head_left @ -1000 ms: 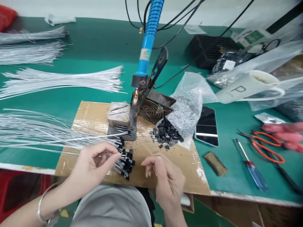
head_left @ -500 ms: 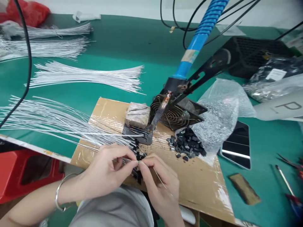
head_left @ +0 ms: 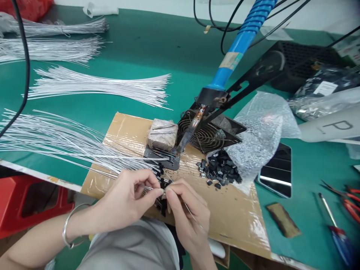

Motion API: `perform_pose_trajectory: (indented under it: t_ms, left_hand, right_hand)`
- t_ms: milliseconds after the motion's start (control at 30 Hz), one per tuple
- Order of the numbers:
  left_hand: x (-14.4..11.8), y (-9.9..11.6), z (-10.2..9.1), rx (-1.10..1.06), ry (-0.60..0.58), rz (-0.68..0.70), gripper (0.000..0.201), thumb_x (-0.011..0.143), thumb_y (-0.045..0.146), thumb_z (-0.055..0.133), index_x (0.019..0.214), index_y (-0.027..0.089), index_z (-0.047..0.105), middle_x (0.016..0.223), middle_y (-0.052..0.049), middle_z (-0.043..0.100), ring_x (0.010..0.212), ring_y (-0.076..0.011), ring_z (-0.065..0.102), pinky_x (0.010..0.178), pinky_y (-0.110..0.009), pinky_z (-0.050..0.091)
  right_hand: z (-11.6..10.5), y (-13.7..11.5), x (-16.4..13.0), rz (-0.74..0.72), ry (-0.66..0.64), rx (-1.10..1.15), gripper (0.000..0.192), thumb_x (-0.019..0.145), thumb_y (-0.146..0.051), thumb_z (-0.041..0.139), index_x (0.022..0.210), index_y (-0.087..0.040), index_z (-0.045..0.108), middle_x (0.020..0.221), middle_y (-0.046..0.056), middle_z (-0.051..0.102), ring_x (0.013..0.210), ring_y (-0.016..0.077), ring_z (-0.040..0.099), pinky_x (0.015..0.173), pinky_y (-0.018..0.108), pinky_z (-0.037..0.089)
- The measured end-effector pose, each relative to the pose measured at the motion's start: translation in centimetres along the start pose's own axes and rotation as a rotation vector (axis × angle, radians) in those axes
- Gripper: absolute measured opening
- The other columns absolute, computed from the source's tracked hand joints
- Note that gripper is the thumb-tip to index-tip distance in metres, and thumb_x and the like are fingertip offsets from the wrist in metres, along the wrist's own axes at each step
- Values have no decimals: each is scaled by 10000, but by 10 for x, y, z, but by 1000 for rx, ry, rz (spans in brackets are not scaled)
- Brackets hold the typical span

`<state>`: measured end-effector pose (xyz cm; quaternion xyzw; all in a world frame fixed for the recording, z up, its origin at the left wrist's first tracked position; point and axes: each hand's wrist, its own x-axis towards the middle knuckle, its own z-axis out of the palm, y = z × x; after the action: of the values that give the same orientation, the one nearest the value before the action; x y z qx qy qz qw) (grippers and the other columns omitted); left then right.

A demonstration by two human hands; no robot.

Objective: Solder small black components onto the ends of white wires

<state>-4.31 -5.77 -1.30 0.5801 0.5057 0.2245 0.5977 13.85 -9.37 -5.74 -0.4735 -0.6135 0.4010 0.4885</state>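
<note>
Two hands pinching fine wire at the cardboard's near edge.
Left hand (head_left: pixel 126 200) and right hand (head_left: pixel 187 215) meet fingertip to fingertip, closed on a thin wire (head_left: pixel 191 213) beside the black parts (head_left: pixel 161 185).

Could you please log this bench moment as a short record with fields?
Left hand: left hand pinches a thin white wire at its tip
Right hand: right hand fingertips meet the left's, pinching a fine wire lead
Near hands: row of black components on wire ends
Work surface: taped cardboard sheet on green bench mat
Tool: blue-handled soldering iron, tip down on a metal plate
Behind the iron: small fan
Loose parts: pile of black pieces spilling from a plastic bag
Right side: phone, screwdriver
</note>
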Motion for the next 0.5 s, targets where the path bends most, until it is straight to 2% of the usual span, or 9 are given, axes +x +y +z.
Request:
perform_pose_trajectory:
  t_ms: [133, 200, 333, 500]
  left_hand:
    - [3, 0, 4, -38, 71, 11, 215, 952, 354, 630, 830, 180, 663, 706, 15, 563, 590, -120, 387, 533, -271, 293]
    - [5, 2, 4, -50, 93, 3, 214, 939, 350, 639, 816, 177, 667, 707, 7, 580, 598, -123, 419, 540, -268, 315]
    - [6, 3, 4, -53, 139, -8, 199, 920, 340, 653, 807, 177, 679, 712, -8, 613, 615, -132, 500, 555, -260, 377]
    - [5, 1, 6, -77, 171, 31, 181, 919, 322, 683, 805, 181, 690, 705, -24, 663, 606, -140, 575, 554, -248, 454]
  right_hand:
    - [6, 7, -3, 187, 254, 135, 248, 1043, -232, 619, 813, -206, 710, 655, -42, 565, 532, 72, 524, 514, 199, 403]
    - [8, 9, -3, 278, 317, 256, 225, 1030, -289, 652, 859, -208, 774, 674, -28, 615, 481, 61, 537, 463, 184, 414]
    - [13, 4, -3, 369, 228, 468, 217, 987, -383, 707, 940, -230, 854, 753, 25, 706, 489, 73, 584, 444, 176, 477]
    - [17, -2, -3, 453, 227, 601, 121, 911, -371, 804, 932, -271, 868, 773, 18, 726, 498, 64, 583, 433, 153, 482]
